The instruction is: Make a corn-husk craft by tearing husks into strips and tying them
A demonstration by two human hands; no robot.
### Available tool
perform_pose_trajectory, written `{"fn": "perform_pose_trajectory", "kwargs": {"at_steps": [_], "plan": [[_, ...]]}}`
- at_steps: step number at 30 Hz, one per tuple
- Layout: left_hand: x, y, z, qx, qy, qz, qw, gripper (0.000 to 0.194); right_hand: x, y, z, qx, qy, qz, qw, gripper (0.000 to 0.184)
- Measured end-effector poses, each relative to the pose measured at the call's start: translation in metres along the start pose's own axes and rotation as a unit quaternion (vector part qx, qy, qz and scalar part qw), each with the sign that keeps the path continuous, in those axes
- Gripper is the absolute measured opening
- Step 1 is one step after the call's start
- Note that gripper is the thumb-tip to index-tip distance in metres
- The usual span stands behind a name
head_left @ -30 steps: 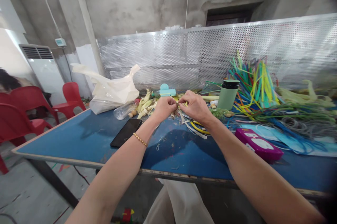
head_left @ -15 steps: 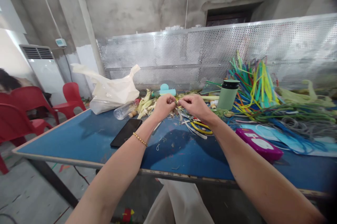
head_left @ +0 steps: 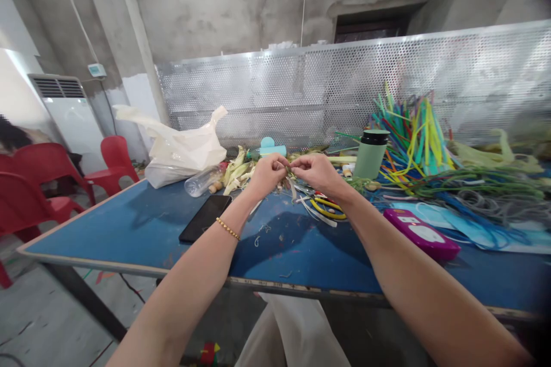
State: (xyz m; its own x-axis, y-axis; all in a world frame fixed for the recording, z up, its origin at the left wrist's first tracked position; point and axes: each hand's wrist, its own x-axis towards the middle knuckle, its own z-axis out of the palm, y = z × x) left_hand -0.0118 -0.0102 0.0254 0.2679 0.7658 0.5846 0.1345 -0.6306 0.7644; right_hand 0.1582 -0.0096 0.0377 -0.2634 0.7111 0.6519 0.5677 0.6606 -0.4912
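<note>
Above the far half of the blue table (head_left: 142,223), my left hand (head_left: 269,174) and my right hand (head_left: 316,173) meet fingertip to fingertip, both pinched closed. Between them is a small, thin piece, too small to name, and a pale strip (head_left: 293,190) hangs below the fingers. Corn husks (head_left: 238,173) lie just left of my left hand. Under my right hand are yellow-handled pliers or scissors (head_left: 328,208), partly hidden, beside white strips (head_left: 316,215).
A white plastic bag (head_left: 185,146), a clear bottle (head_left: 202,181) and a black phone (head_left: 205,219) lie to the left. A green tumbler (head_left: 371,155), colourful strips (head_left: 424,137), green cords (head_left: 465,183) and a purple box (head_left: 420,235) are on the right. Red chairs (head_left: 51,169) stand beyond.
My right hand's fingers have lowered and flattened from their raised, arched pose. The fingertips parted slightly midway and are together again now. The view has shifted a little.
</note>
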Motion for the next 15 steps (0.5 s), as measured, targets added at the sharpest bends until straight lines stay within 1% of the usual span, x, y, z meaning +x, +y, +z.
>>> {"fn": "perform_pose_trajectory", "kwargs": {"at_steps": [3,7,9,12,15], "plan": [[0.000,0.002,0.000,-0.004,0.008,-0.006,1.000,0.012,-0.001,-0.005,0.001,-0.019,0.023,-0.005,1.000,0.022],[0.000,0.003,0.000,-0.013,0.027,-0.009,1.000,0.007,-0.003,-0.012,0.003,-0.083,0.066,-0.032,0.994,0.017],[0.000,0.003,0.000,-0.018,0.042,-0.009,0.999,0.006,-0.004,-0.014,0.004,-0.105,0.078,-0.039,0.991,0.015],[0.000,0.001,0.001,-0.025,0.069,-0.019,0.997,0.006,-0.004,-0.014,0.005,-0.121,0.081,-0.044,0.988,0.012],[0.002,-0.003,0.002,-0.041,0.096,-0.040,0.994,0.010,-0.004,-0.012,0.006,-0.129,0.067,-0.051,0.988,0.010]]}}
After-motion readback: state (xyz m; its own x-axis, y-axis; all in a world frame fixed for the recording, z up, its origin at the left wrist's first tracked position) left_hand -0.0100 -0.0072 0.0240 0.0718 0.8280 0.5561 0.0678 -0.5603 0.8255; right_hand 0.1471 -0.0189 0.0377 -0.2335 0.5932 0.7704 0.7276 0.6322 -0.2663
